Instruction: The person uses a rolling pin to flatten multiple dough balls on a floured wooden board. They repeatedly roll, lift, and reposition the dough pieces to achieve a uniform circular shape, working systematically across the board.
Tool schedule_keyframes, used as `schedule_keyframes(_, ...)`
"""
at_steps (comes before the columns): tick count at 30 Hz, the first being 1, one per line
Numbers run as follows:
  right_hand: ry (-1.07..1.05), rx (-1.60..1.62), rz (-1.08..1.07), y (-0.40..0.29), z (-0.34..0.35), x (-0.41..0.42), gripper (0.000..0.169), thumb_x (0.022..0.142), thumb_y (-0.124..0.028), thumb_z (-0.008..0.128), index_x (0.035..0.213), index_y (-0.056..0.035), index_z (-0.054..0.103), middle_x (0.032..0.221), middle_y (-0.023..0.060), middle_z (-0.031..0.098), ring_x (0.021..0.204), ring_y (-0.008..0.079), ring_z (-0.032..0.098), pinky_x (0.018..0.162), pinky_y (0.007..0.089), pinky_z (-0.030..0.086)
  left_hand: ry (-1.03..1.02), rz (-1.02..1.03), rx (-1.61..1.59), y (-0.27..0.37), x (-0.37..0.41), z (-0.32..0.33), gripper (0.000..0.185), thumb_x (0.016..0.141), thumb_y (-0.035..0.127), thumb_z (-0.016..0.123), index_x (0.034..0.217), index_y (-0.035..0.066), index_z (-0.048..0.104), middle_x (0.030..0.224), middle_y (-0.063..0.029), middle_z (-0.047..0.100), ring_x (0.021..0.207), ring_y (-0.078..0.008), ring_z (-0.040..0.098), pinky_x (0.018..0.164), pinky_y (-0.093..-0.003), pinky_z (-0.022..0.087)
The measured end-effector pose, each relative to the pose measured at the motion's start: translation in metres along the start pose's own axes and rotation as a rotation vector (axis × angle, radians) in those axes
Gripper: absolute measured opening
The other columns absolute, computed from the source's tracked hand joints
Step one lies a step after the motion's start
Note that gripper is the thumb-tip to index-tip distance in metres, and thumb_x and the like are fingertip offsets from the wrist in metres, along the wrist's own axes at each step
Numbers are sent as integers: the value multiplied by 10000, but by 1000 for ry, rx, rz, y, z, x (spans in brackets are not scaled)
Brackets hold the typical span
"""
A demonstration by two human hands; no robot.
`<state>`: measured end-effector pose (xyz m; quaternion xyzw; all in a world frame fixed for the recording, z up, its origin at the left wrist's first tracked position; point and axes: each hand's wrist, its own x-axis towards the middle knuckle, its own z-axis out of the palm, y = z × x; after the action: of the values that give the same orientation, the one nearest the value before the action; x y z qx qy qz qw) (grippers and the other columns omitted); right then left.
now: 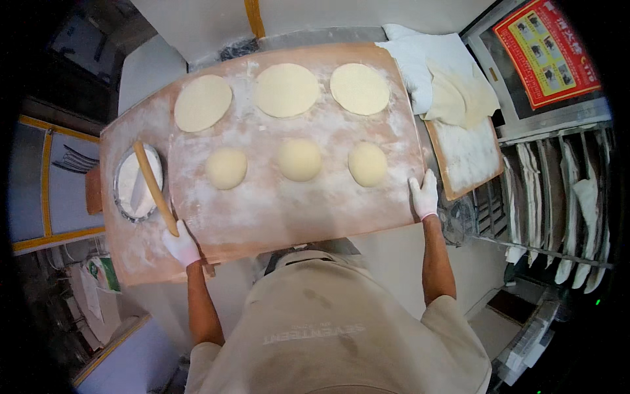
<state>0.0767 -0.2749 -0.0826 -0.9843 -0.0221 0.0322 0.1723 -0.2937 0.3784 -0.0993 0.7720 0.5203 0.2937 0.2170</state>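
My left hand (182, 247), in a white glove, is at the lower left edge of a floured dough board (275, 224). The near end of a wooden rolling pin (153, 189) meets this hand; whether the fingers grip the pin or the board's edge, I cannot tell. Beneath the pin sits a metal bowl of white flour (133, 184). Also gloved, my right hand (425, 196) grasps the board's right edge, thumb on top. Three flat dough rounds (287, 90) lie along the board's far side. Nearer me are three domed dough balls (299, 160) in a row.
A smaller floured board (470, 160) stands at the right, with a pale cloth (460, 96) and a white bag or cloth (418, 59) behind it. Further right, a metal rack (546, 197) holds several hanging cloths. A wall (325, 17) closes off the far side.
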Motion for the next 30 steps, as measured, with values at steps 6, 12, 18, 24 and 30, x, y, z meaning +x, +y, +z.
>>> schedule_keyframes(6, 72, 337, -338, -119, -44, 14, 518, 961, -153, 741, 1437, 23, 635, 1413, 276, 659, 1360, 461, 624, 1192, 502, 488, 33, 9, 30, 17, -1, -17, 419, 1028, 331, 817, 1012, -48, 642, 910, -219, 626, 861, -398, 622, 860, -516, 511)
schedule_keyframes(12, -94, 77, -851, -210, -15, 46, 473, 942, -286, 796, 1322, -12, 737, 1371, 243, 728, 1303, 422, 680, 1124, 496, 539, -3, 5, -23, 9, 3, -12, 425, 1039, 340, 806, 1037, -50, 638, 930, -207, 633, 886, -372, 626, 878, -503, 516)
schedule_keyframes(18, 171, 210, -568, -143, 5, 15, 454, 986, -267, 756, 1329, 28, 717, 1332, 268, 719, 1244, 469, 675, 1113, 550, 524, -20, -98, -27, 10, 3, -8, 448, 1038, 350, 803, 1055, -69, 642, 967, -218, 644, 926, -358, 638, 897, -505, 520)
schedule_keyframes(24, 74, -26, -342, -166, 2, 5, 673, 1008, -379, 747, 1518, 31, 586, 1585, 300, 579, 1444, 468, 551, 1212, 538, 440, -47, -45, -29, 4, 3, -12, 494, 1052, 381, 778, 1106, -93, 651, 1011, -252, 668, 951, -420, 650, 913, -516, 517)
schedule_keyframes(30, 126, -193, -438, -155, 29, 14, 704, 1080, -453, 639, 1588, 23, 533, 1642, 290, 544, 1529, 456, 488, 1275, 568, 368, 18, -31, -2, 9, -2, -11, 482, 1051, 371, 779, 1094, -91, 652, 1000, -246, 664, 950, -412, 652, 912, -519, 519)
